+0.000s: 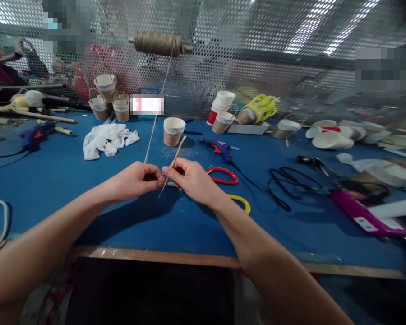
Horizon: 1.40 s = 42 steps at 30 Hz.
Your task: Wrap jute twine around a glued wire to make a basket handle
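My left hand (135, 179) and my right hand (189, 178) meet above the blue table (88, 194), fingers pinched together. The left hand pinches a strand of jute twine (159, 104) that runs up to a spool (158, 43) hung on the perforated screen. In the right hand is a thin twine-wrapped stick (176, 157), tilted up and away from me. A twine-wrapped paper cup (173, 131) stands just beyond the hands.
Red-handled scissors (223, 175) and a yellow handle (241, 203) lie right of my hands. A blue glue gun (218, 149) with black cord, white lace cloth (104, 139), finished cup baskets (106, 97), stacked paper cups (221, 106), black scissors (313, 161) and a pink tool (362, 214) surround them.
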Tool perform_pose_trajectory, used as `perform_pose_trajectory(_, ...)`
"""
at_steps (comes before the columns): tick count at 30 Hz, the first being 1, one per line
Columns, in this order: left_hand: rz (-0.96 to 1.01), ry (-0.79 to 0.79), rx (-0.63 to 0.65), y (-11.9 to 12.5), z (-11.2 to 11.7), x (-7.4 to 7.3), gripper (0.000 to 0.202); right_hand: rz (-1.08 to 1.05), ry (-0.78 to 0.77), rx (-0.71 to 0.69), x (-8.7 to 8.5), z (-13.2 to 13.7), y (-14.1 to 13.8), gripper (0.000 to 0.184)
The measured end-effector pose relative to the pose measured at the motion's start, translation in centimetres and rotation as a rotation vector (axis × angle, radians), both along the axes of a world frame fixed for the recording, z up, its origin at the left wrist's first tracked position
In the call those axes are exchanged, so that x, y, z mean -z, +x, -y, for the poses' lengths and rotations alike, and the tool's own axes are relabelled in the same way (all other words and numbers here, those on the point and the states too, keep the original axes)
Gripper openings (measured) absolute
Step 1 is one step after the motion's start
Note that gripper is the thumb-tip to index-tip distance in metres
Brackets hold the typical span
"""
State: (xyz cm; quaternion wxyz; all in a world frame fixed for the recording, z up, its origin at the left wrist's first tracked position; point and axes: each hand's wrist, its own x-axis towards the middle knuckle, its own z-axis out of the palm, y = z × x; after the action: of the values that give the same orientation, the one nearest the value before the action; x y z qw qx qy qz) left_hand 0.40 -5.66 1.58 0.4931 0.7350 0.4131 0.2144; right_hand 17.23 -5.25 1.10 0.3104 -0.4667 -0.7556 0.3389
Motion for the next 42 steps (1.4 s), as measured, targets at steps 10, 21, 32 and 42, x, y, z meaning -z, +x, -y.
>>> perform_pose_trajectory(10,-0.065,0.048,-0.011,0.0,0.0,0.2,0.014,0.053,0.044,0.056,0.2,0.1,-0.2,0.029)
perform_pose_trajectory(21,0.116,-0.127,-0.037,0.2,0.3,-0.2,0.021,-0.335,-0.22,-0.186,-0.2,0.4,-0.2,0.022)
perform_pose_trajectory(32,-0.019,0.098,-0.092,0.5,0.0,0.9,0.02,-0.09,-0.073,-0.027,0.3,0.1,-0.3,0.026)
perform_pose_trajectory(42,0.123,-0.076,-0.104,0.8,0.0,1.0,0.018,-0.109,-0.081,0.012,0.3,0.1,-0.5,0.03)
